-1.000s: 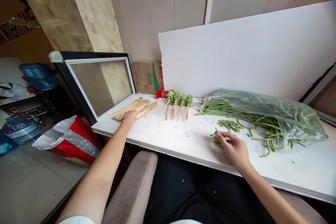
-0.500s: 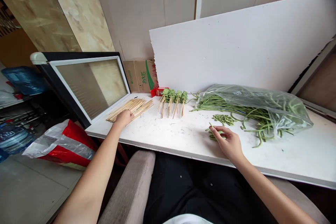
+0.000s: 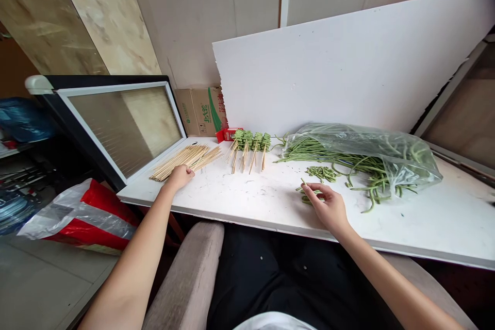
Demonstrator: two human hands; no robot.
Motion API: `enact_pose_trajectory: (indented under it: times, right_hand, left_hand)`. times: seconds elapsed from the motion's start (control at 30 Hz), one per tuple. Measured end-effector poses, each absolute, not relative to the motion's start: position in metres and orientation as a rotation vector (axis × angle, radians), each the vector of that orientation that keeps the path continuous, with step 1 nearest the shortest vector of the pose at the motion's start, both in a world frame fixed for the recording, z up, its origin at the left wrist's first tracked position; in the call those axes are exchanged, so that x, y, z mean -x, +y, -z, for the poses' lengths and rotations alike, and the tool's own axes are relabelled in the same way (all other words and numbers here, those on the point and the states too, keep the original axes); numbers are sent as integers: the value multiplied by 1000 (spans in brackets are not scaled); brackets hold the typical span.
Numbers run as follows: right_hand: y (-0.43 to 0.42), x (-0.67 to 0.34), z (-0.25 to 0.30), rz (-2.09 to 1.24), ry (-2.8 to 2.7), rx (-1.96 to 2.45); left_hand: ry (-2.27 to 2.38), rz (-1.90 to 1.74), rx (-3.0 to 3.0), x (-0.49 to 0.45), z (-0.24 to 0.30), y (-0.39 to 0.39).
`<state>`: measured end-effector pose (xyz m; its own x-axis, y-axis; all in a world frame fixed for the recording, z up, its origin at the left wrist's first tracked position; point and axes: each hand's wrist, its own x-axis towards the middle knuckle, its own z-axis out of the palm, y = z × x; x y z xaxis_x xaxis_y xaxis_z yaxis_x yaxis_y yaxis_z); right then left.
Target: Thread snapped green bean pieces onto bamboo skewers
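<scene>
My left hand (image 3: pixel 180 176) rests closed on the near end of a pile of bamboo skewers (image 3: pixel 185 159) at the left of the white table (image 3: pixel 251 198). My right hand (image 3: pixel 326 204) lies over a small heap of cut green bean pieces (image 3: pixel 307 197), fingers curled and pinching one piece. A second heap of cut pieces (image 3: pixel 320 172) sits just behind it. Several finished bean skewers (image 3: pixel 249 145) lie in a row at the back. A clear plastic bag of long green beans (image 3: pixel 363 157) sprawls to the right.
A white board (image 3: pixel 348 67) leans against the wall behind the table. A glass-topped freezer (image 3: pixel 116 118) stands to the left, with a cardboard box (image 3: pixel 201 111) and a small red carton (image 3: pixel 228 134) behind. A red and clear plastic bag (image 3: pixel 77 214) lies on the floor.
The view has shifted so everything sits further left in the picture. Both hands stay where they were, the left on the skewers and the right on the bean pieces.
</scene>
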<state>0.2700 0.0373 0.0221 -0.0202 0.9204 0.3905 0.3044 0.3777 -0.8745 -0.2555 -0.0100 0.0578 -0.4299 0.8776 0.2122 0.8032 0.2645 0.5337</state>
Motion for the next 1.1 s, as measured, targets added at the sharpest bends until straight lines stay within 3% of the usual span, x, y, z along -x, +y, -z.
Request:
enact_pose_trajectory:
  times: [0.13, 0.27, 0.43, 0.73, 1.1]
  right_hand:
    - [38, -270, -22, -789, -1526, 1075]
    - [40, -271, -20, -982, -1490, 999]
    - [51, -280, -18, -1269, -1331, 890]
    - [53, -329, -30, -1451, -1108, 810]
    - [57, -343, -20, -1421, -1071, 730]
  left_hand:
    - [2243, -1097, -1522, 239, -57, -12]
    - [1569, -1506, -1201, 208, -63, -18]
    - [1035, -1526, -1028, 155, -76, -25]
    - [1203, -1066, -1607, 23, -57, -19]
    - [1546, -1182, -2101, -18, -18, -32]
